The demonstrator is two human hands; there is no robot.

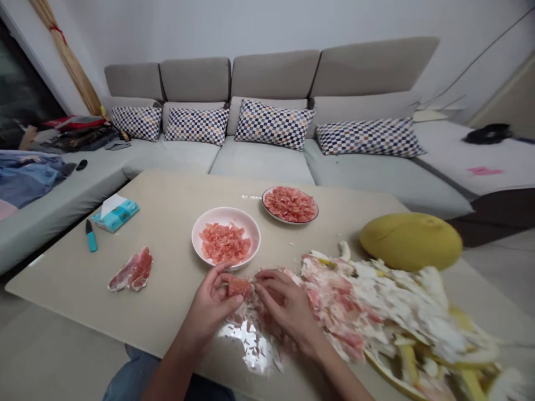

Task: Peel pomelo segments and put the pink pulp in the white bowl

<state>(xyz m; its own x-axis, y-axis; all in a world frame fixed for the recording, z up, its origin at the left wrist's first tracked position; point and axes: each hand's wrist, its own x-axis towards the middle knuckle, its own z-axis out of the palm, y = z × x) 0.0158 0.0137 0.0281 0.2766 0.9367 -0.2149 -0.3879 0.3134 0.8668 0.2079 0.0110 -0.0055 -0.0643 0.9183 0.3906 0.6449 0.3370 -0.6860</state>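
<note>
Between the thumb and fingers of my left hand (pixel 213 303) is a piece of pink pomelo flesh (pixel 239 287). My right hand (pixel 286 303) is just right of it, its fingers curled and pinched close to the piece; what they grip, if anything, is too small to make out. Right behind my hands stands a white bowl (pixel 196 236) with loose pink pulp (pixel 225 243) in it. Small peel scraps (pixel 251 337) lie on the table below my hands. Unpeeled pomelo segments (pixel 132 270) rest to the left.
A heap of white and pink peel (pixel 363 306) covers the table's right side, with a whole yellow pomelo (pixel 412 240) behind it. Farther back is a plate of pulp (pixel 290 204). At left lie a teal-handled knife (pixel 91 238) and a tissue pack (pixel 117 214). A sofa (pixel 259 159) stands beyond.
</note>
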